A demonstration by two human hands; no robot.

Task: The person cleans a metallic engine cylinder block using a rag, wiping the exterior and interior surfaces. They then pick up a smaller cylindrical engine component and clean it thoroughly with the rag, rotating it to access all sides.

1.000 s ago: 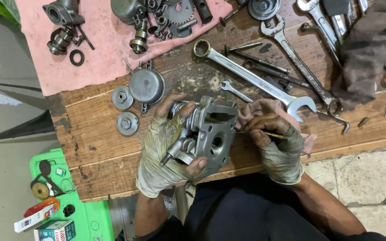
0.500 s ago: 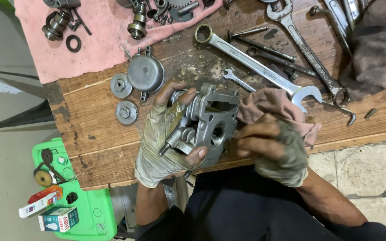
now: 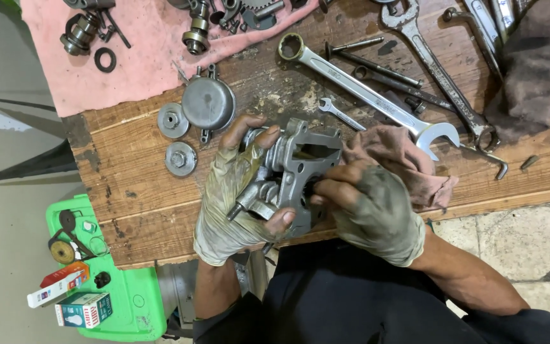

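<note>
My left hand (image 3: 230,197), in a dirty fingerless glove, grips a grey cast-metal engine part (image 3: 297,169) and holds it upright on the wooden bench (image 3: 141,191). My right hand (image 3: 367,204), gloved too, presses its fingertips against the round hole in the part's flat face. Whether the fingers hold a small tool is hidden. A pink rag (image 3: 393,156) lies just behind my right hand.
A round metal cover (image 3: 208,102) and two discs (image 3: 173,120) (image 3: 181,159) lie left of the part. Wrenches (image 3: 364,92) and bolts are spread across the back right. A pink cloth (image 3: 141,57) holds small engine parts. A green tray (image 3: 122,299) with boxes sits below left.
My right hand held a thin rod by the part's right edge, then drew back and moved left onto the part's face. The rod is no longer visible. My left hand kept its grip.
</note>
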